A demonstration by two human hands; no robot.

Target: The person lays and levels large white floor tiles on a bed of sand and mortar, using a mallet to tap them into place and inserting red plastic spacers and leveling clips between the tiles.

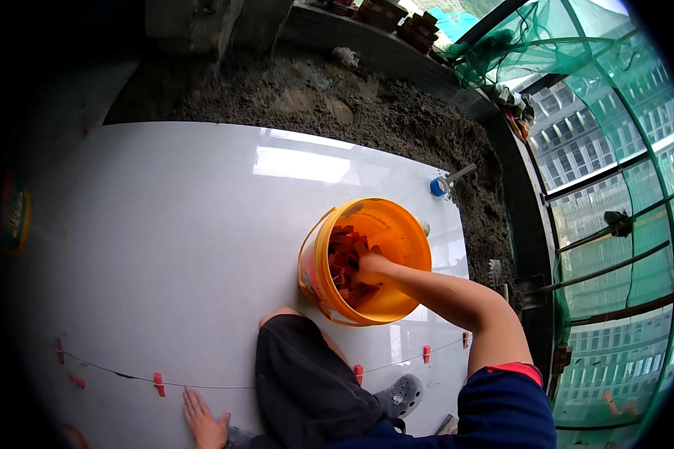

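A yellow bucket (pixel 407 224) stands on the glossy pale tiles, holding a heap of red tile-levelling wedges (pixel 343 258). My right hand (pixel 371 267) reaches down inside it and touches the wedges; its fingertips are partly lost among them, so whether it grips one is hidden. Down at the lower left, my left hand (pixel 204 420) rests flat on the tile with its fingers stretched out, holding nothing. Just beside it, a red wedge (pixel 159 385) sits in the tile joint. Another red wedge (pixel 359 373) is in the same joint, past my knee.
Rough dark mortar (pixel 314 93) borders the tiles at the far side and right. A blue-capped tool (pixel 439 185) lies at the tile's right corner. One loose red piece (pixel 77 381) lies at lower left. Green netting (pixel 606 112) covers the window frame at right.
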